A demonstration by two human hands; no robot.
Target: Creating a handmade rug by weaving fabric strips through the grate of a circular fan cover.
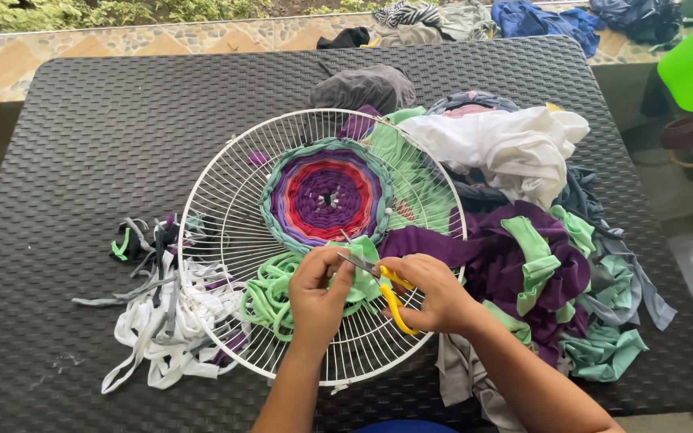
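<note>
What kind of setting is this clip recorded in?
Likely an outdoor patio used for fabric craft: a dark woven-pattern table stands beside a stone-tiled ledge with green plants behind, and a white wire fan guard serves as a loom.

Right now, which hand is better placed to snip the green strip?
Right, probably. The right hand already grips the yellow-handled scissors, blades pointing at the light green fabric strip over the white wire guard. The left hand pinches that strip, so it is busy holding it in place.
</note>
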